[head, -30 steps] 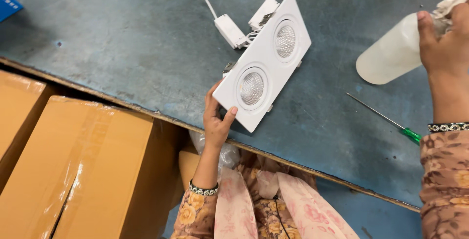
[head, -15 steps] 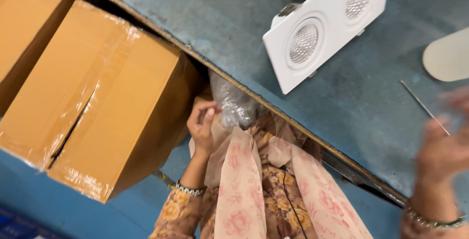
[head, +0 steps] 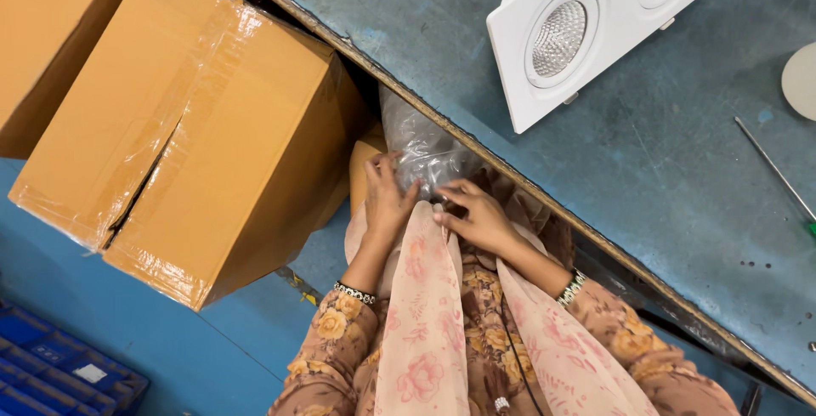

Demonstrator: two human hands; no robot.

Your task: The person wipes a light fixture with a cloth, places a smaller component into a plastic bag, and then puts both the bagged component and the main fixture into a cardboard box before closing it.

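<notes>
Both hands are down at my lap, below the edge of the blue-grey worktable (head: 680, 212). My left hand (head: 387, 199) grips the left side of a clear crinkled plastic bag (head: 421, 148) that sticks up from under the table edge. The fingers of my right hand (head: 480, 216) pinch the same bag from the right. What the bag holds is hidden. On the table above lies a white rectangular twin spotlight fitting (head: 595, 29), faces up, untouched.
A taped brown cardboard box (head: 195, 127) stands on the blue floor to my left, another box (head: 51, 42) behind it. A blue plastic crate (head: 51, 373) sits at lower left. A thin screwdriver (head: 773, 174) and a white round object (head: 801, 80) lie at the table's right.
My right hand has come down from the table to the bag at my lap. My left hand has stayed on the bag, and the view has tilted further down and left.
</notes>
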